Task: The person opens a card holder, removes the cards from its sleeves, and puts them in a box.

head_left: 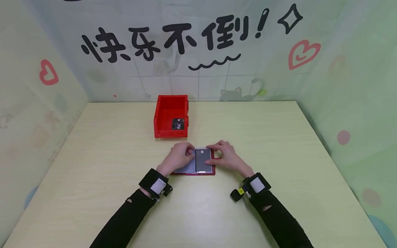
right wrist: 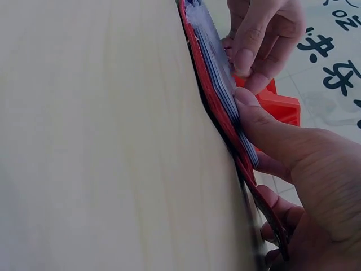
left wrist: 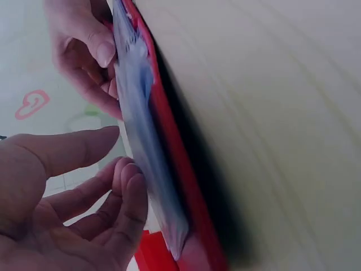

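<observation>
A red card holder [head_left: 213,171] lies spread on the table, its clear plastic sleeves [head_left: 185,168] facing up. Through the right-hand sleeve shows a dark card [head_left: 202,157]. Over the left page is my left hand [head_left: 180,156], fingers bent. In the left wrist view its fingertips [left wrist: 134,175] are right at the sleeves' edge, the thumb held apart from them. My right hand [head_left: 227,155] grips the holder's right side. The right wrist view has its thumb [right wrist: 254,110] on the stacked sleeves and the other fingers around the red cover's edge.
Beyond the holder stands a red open bin [head_left: 170,133] with a black card marked "Vip" [head_left: 178,124] inside. The pale wooden table [head_left: 108,165] meets printed fabric walls at the back and both sides.
</observation>
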The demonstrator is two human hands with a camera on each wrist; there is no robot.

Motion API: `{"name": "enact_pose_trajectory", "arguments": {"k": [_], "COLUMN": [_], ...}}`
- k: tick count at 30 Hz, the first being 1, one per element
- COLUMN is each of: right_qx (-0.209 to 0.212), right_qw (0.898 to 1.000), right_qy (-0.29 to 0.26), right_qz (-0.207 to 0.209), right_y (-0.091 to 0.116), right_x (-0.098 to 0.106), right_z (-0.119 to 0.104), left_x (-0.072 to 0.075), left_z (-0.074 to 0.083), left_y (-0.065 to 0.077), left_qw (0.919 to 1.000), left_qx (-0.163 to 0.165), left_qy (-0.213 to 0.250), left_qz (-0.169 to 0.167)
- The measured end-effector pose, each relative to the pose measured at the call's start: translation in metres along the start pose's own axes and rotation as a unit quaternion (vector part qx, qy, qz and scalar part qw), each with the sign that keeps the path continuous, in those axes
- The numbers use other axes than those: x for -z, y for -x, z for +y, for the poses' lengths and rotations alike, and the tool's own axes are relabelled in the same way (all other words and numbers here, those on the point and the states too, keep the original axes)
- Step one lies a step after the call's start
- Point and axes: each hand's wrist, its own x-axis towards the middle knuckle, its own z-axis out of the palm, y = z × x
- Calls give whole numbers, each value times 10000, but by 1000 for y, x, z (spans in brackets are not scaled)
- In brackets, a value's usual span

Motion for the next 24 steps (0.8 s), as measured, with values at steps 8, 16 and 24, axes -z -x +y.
{"name": "enact_pose_trajectory", "arguments": {"k": [8, 16, 24], "right_qx": [-27, -88, -50], "right_qw": [10000, 9999, 9997], "right_qy": [37, 99, 223], "right_qz": [-1, -53, -54], "right_y": [-1, -2, -5], "right_x": [-2, 1, 1], "right_z": [2, 1, -2], "left_x": [-7, -7, -6], "left_z": [2, 2, -5], "left_y": [-2, -1, -4], "left_qw": [9997, 9979, 9954], "left_qx": [237, 484, 618], "left_qy": [39, 420, 706], "left_qz": [107, -69, -216]}}
